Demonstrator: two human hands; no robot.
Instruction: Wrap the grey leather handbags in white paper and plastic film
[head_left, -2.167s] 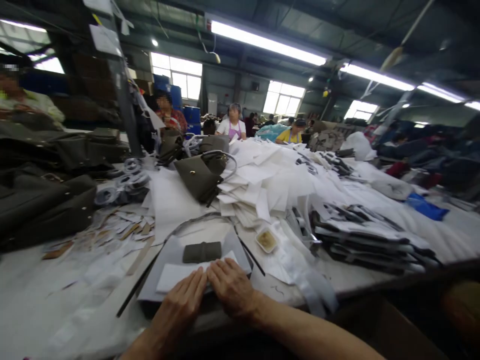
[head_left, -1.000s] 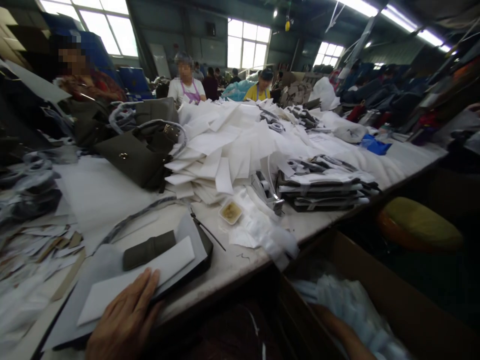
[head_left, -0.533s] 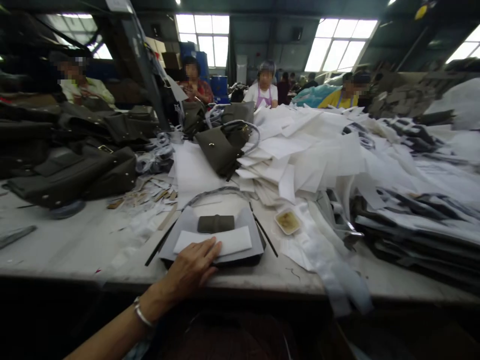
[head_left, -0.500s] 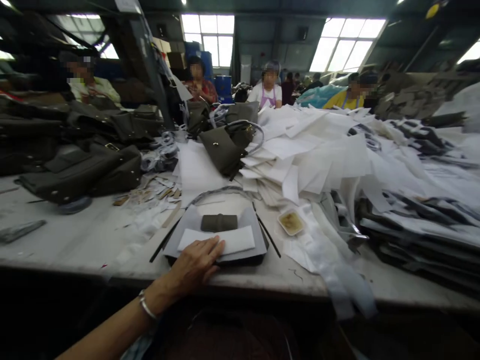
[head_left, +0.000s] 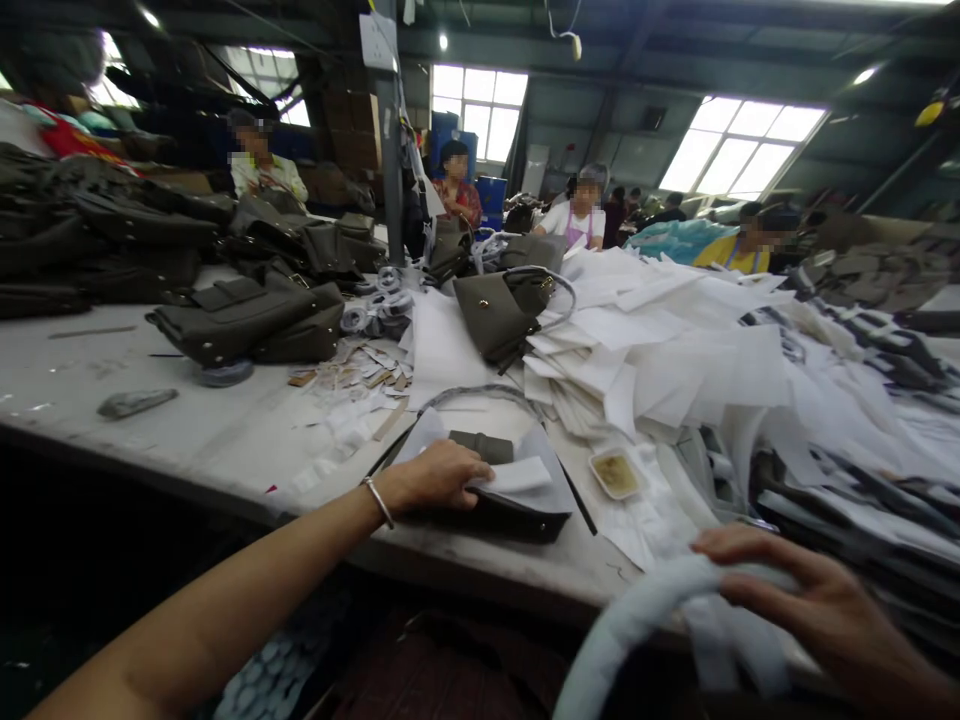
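Note:
An olive-green handbag lies on the table before me, a white sheet spread over it and its wrapped handle arching behind. My left hand is on the bag, fingers curled around the edge of a folded white sheet. Just behind that sheet is a small olive-green rolled piece. At the lower right, my right hand grips a thick, pale, curved tube, blurred by motion. It hangs over the front table edge; its lower end leaves the picture.
A large heap of white sheets stands behind and right. Beside the bag sits a small dish with yellowish contents. More olive bags lie left. Several people work beyond, near a post.
The view has swung left. My left hand has gone from lying flat on the folded sheet to curling around its edge. My right hand has come into view with the pale tube.

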